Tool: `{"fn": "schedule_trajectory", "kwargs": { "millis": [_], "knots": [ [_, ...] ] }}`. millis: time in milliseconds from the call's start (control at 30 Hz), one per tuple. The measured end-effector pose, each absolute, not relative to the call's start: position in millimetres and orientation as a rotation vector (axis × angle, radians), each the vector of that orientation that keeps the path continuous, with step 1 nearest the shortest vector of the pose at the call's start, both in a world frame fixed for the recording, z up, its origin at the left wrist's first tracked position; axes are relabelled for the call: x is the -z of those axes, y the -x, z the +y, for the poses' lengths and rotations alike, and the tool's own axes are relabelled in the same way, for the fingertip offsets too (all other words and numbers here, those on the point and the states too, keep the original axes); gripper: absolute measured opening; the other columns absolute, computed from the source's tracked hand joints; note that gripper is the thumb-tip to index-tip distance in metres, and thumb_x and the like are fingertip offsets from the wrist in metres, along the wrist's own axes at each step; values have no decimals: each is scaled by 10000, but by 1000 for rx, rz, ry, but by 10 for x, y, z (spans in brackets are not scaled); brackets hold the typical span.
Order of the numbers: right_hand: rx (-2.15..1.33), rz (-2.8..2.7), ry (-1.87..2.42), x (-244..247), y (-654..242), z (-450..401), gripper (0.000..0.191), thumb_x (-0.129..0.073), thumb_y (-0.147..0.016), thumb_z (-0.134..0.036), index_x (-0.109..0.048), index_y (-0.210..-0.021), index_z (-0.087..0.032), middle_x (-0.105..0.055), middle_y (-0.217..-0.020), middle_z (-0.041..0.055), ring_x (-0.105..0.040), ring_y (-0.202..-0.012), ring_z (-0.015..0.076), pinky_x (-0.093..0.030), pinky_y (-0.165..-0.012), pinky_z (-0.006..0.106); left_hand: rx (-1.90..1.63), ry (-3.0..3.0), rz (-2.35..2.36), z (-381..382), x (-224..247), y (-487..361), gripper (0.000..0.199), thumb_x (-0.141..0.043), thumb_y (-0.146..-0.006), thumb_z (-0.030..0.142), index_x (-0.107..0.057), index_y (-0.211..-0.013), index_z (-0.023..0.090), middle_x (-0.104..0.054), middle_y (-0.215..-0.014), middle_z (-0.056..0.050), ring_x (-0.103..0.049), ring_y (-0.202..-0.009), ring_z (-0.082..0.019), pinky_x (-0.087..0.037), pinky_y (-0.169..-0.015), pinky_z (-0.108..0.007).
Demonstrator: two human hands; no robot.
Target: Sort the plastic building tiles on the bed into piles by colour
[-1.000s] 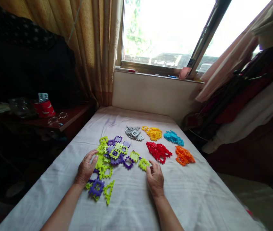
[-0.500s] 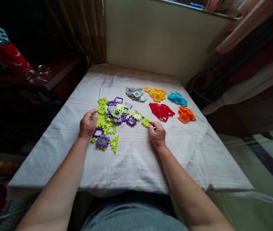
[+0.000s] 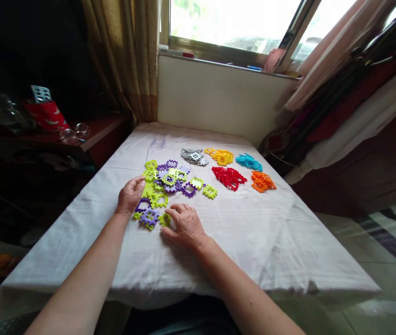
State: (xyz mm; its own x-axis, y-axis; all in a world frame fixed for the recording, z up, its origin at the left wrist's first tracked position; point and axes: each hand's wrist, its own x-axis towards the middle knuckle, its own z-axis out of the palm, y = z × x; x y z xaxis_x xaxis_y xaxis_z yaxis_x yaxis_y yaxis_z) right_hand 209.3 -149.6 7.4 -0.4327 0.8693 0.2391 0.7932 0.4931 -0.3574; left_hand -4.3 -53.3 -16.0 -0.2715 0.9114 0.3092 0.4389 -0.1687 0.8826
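I have my right hand (image 3: 185, 225) half open over a lime-green toothed piece (image 3: 165, 219), towards the table's (image 3: 254, 251) near left corner; my left hand (image 3: 130, 195) curls beside the purple-and-lime pile (image 3: 170, 178), its grip unclear.

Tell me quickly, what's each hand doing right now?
Left hand: loosely curled beside the lime-green pieces; grip unclear.
Right hand: fingers partly open over a lime-green piece; hold unclear.
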Motion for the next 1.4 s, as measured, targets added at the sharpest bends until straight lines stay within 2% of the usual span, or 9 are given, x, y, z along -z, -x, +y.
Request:
{"fn": "schedule_trajectory", "kwargs": {
  "millis": [133,333,567,700,800,1000,1233,1400],
  "knots": [
    [-249,-2316,1375,-29,-2235,-1462,524,-715,-745,-327,-634,-1248,-203,-653,-1201,117,-588,-1101,272,-472,-995,431,-1451,-1570,1669,-628,166,54,365,-559,-784,438,-703,-1017,197,-723,-1158,-80,-691,-1001,-227,-531,-956,-376],
    [-181,-2057,1501,80,-2674,-1269,498,-610,-744,-153,-628,-1241,-179,-544,-1336,150,-585,-1151,239,-495,-1002,370,-1389,-1773,1667,-741,179,31,347,-537,-796,457,-709,-994,229,-709,-1192,-62,-646,-1138,-233,-486,-1035,-388],
    [-91,-1790,1915,30,-3202,-1013,467,-605,-771,-217,-649,-1236,-199,-565,-1327,129,-558,-1188,271,-464,-1009,399,-1278,-1949,1692,-741,149,13,336,-526,-794,470,-714,-955,242,-718,-1165,-52,-651,-1127,-228,-472,-1053,-376],
    [-73,-1801,2049,39,-3212,-932,499,-637,-795,-358,-622,-1280,-238,-556,-1381,114,-514,-1227,298,-421,-1003,438,-1270,-1961,1689,-734,150,16,371,-515,-798,501,-714,-966,237,-713,-1178,-55,-647,-1133,-232,-471,-1055,-376],
    [-62,-1821,2048,33,-3138,-846,507,-631,-817,-437,-611,-1281,-234,-592,-1342,110,-518,-1203,285,-402,-992,419,-1282,-1937,1687,-725,163,29,382,-513,-798,512,-712,-974,238,-710,-1184,-57,-646,-1136,-235,-467,-1060,-381],
    [-29,-1777,2103,45,-3131,-897,399,-607,-832,-362,-651,-1200,-214,-645,-1233,109,-541,-1142,270,-397,-959,381,-1303,-1897,1660,-709,196,53,367,-525,-797,498,-711,-975,237,-706,-1189,-62,-648,-1136,-244,-471,-1060,-407],
    [42,-1795,2004,-13,-3037,-849,432,-629,-812,-286,-650,-1241,-248,-544,-1411,102,-456,-1280,281,-338,-1047,425,-1368,-1828,1642,-698,180,43,362,-521,-806,485,-708,-967,219,-696,-1214,-71,-638,-1153,-241,-473,-1065,-421],
    [35,-2028,1924,-84,-2839,-578,179,-617,-858,-277,-747,-979,-251,-587,-1372,95,-463,-1291,279,-361,-1020,441,-1397,-1743,1608,-713,156,46,324,-539,-807,457,-704,-965,227,-702,-1206,-62,-647,-1139,-237,-524,-1008,-409]
  ]
}}
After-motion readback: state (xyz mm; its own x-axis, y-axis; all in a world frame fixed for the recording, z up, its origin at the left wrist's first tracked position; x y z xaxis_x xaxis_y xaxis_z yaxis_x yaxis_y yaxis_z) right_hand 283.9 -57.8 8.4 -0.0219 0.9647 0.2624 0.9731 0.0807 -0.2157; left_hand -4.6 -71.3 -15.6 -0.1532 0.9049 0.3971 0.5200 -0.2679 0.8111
